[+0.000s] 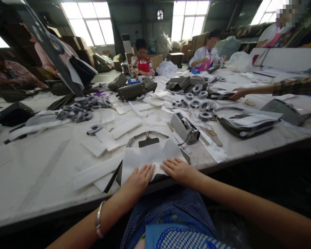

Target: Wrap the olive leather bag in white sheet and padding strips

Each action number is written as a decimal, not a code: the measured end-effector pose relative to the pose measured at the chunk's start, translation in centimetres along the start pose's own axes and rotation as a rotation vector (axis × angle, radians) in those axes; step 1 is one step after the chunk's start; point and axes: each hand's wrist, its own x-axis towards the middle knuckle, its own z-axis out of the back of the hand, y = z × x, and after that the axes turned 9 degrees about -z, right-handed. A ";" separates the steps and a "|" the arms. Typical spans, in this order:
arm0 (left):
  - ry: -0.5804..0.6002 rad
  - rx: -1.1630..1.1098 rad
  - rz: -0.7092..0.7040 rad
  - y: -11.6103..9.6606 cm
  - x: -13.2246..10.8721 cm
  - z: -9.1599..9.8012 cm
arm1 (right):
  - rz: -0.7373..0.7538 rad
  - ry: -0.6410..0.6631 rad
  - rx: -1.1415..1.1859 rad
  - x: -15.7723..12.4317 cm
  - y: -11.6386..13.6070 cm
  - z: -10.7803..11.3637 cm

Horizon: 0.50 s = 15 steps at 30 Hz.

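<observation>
Before me at the table's edge lies a dark handbag [185, 156], mostly covered by a white sheet [147, 155]. Its wrapped handle [160, 133] arches out on the far side, beside a dark flap with a small metal clasp [147, 135]. My left hand [140, 177] rests flat on the sheet's near left part, fingers stretched out. On the near right part my right hand [180, 170] also lies flat, fingers stretched. A small metal stud [154, 165] shows between the two hands. The bag's body beneath the sheet is mostly hidden.
A grey tape dispenser [185, 128] stands right of the bag. White foam strips [126, 128] lie to the left and beyond. Rolled wrapped straps [77, 110] and several bags [134, 90] sit farther back. At right, a co-worker's hand [238, 94] touches another bag.
</observation>
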 end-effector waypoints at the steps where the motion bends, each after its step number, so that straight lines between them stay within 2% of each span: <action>1: -0.010 0.033 0.003 -0.9 -0.7 -0.4 | -0.007 -0.011 0.026 -0.9 0.6 -0.4; 4: -0.072 0.083 0.030 -2.5 -1.8 -1.4 | -0.036 -0.040 0.141 -2.7 1.5 -1.1; 7: -0.154 0.063 0.052 -3.0 -2.0 -1.9 | -0.093 -0.012 0.277 -2.7 1.4 -0.2; 12: -0.249 0.104 0.085 -3.3 -1.8 -2.4 | -0.179 0.099 0.349 0.2 0.9 3.1; 15: -0.237 0.108 0.092 -3.4 -1.8 -2.3 | -0.140 0.067 0.347 2.1 0.5 3.1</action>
